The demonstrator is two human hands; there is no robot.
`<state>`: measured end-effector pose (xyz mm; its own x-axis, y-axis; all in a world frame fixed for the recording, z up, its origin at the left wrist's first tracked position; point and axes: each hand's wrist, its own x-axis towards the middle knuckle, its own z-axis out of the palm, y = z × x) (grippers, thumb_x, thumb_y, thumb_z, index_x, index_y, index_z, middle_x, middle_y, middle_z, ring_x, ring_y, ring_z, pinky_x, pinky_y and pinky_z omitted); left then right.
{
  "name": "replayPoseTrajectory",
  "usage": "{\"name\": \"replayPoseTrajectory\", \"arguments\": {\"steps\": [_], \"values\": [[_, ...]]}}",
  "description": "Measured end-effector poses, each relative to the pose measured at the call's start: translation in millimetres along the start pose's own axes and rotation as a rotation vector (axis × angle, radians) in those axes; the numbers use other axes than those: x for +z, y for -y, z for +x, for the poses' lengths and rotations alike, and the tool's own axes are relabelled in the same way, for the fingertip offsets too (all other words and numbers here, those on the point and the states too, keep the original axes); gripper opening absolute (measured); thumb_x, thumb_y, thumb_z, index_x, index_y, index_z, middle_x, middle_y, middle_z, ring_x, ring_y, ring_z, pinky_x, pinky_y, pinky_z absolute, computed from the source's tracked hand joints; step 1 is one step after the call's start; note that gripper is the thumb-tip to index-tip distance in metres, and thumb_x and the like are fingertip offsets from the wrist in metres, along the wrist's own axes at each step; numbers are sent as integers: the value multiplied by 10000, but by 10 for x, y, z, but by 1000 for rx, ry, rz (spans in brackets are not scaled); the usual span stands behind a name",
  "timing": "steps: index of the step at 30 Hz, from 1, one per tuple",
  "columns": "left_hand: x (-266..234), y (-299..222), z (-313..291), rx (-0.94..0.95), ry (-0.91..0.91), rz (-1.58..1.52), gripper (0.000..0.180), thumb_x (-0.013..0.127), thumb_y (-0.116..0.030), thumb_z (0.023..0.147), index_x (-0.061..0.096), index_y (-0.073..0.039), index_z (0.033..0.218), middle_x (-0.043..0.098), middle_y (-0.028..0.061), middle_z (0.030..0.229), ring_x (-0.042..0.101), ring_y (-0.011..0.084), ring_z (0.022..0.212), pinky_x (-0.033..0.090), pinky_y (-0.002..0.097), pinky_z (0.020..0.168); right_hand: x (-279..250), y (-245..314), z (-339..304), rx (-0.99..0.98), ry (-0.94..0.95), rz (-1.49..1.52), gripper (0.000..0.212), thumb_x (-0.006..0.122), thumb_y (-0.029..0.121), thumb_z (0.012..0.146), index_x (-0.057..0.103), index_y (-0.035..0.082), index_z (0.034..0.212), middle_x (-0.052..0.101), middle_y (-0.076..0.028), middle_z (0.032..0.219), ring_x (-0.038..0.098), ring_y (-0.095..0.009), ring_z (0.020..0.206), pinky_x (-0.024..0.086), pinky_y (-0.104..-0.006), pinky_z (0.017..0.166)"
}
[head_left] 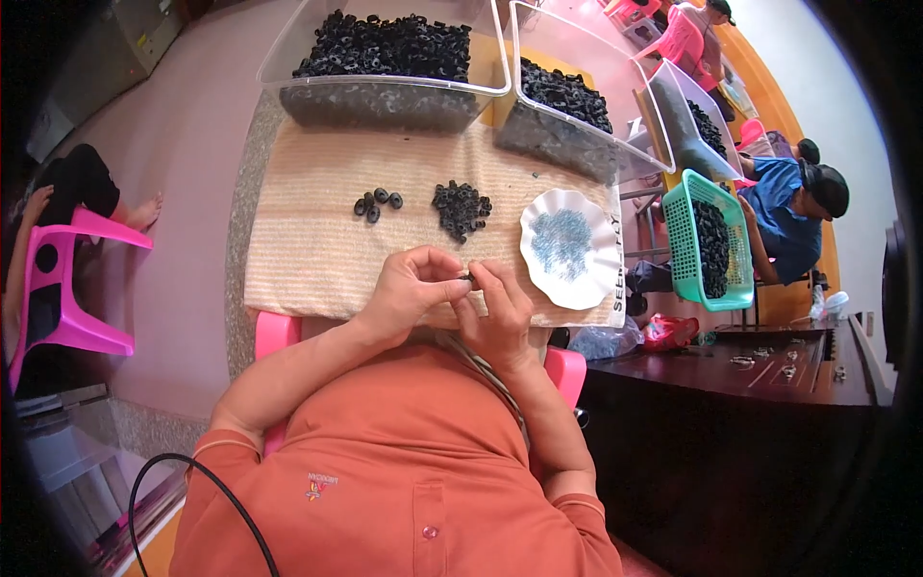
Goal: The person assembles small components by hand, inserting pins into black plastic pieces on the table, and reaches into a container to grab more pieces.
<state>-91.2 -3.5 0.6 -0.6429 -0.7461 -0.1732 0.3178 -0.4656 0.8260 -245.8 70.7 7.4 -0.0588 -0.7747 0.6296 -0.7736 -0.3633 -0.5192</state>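
- Head view: small black part (468, 279) is clamped between fingertips of left hand (413, 290) and right hand (497, 315), near cloth's (312, 264) near edge.
- Black pile (461, 210) laid beyond, loose black pieces (373, 213) left of it.
- White dish (598, 279) with blue bits (561, 242) placed right, clear bins (385, 104) far.

Open cloth (306, 221) at left, black pile (460, 207) ahead, plate (606, 252) blocking right, bins (380, 108) across far edge
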Motion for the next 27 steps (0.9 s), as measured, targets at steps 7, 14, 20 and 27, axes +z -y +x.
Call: {"name": "replayPoseTrajectory", "arguments": {"steps": [7,14,20,27], "values": [[-2,30,-3,-5,-17,-19,159,764,-3,897,659,-11,1016,723,55,948,685,107,842,577,256,763,15,-20,-36,-27,-12,7,391,813,12,787,654,-49,1139,695,-211,998,706,-358,861,587,-397,733],[40,8,-8,39,-62,135,196,794,-31,882,670,4,1030,716,46,943,666,89,841,560,242,765,11,-19,-68,54,-3,64,411,804,27,808,638,-32,1179,677,-209,1057,705,-356,854,591,-397,702],[65,-4,-15,49,-60,200,199,794,-41,888,674,8,1040,721,51,957,666,89,856,559,242,771,-16,-30,-69,42,-15,78,416,790,15,813,630,-24,1196,673,-201,1061,704,-337,824,584,-389,664],[111,-34,9,69,-12,206,170,780,-25,897,679,7,1030,730,55,957,679,96,871,564,246,784,-93,-73,-68,35,26,117,392,778,1,795,648,-21,1164,685,-204,1046,708,-364,842,588,-400,682]]}}
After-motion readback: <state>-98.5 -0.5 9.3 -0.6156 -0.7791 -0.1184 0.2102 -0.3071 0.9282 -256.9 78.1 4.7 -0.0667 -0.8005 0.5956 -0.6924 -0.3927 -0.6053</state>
